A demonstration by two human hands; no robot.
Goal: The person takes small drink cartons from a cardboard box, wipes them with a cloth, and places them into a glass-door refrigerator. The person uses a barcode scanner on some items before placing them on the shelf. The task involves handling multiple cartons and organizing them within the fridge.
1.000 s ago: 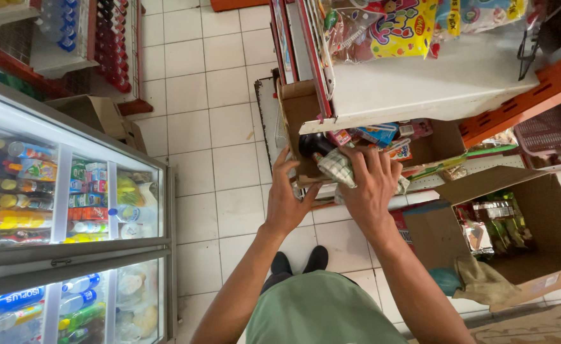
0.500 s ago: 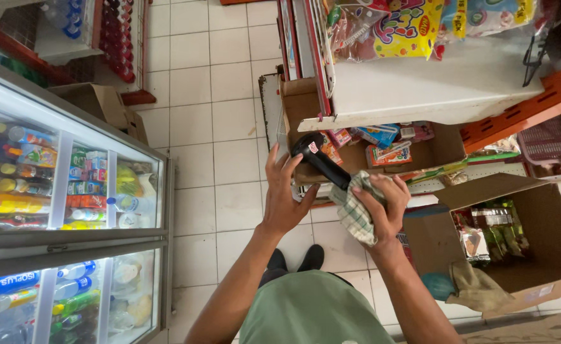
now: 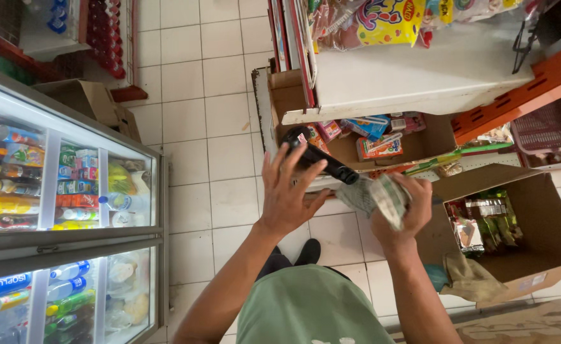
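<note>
My left hand [image 3: 288, 191] is spread with fingers apart and touches a black bottle-like object [image 3: 319, 160] that lies slanted in front of me. My right hand [image 3: 398, 213] is closed on a checked green-and-white cloth [image 3: 377, 194] wrapped around the lower end of that black object. Both hands are held above an open cardboard box of snack packets [image 3: 382, 143] under a white shelf [image 3: 420, 70].
A glass-door drinks cooler [image 3: 64, 204] stands at the left. A second open cardboard box [image 3: 535, 223] with green packets sits on the floor at the right. An orange shelf rail [image 3: 522, 89] and hanging snack bags [image 3: 382, 19] are above. White floor tiles [image 3: 191, 127] run between.
My hands came up from the box of snacks. The black object and the checked cloth are now held higher, with the right hand gripping the cloth and the left hand spread on the object.
</note>
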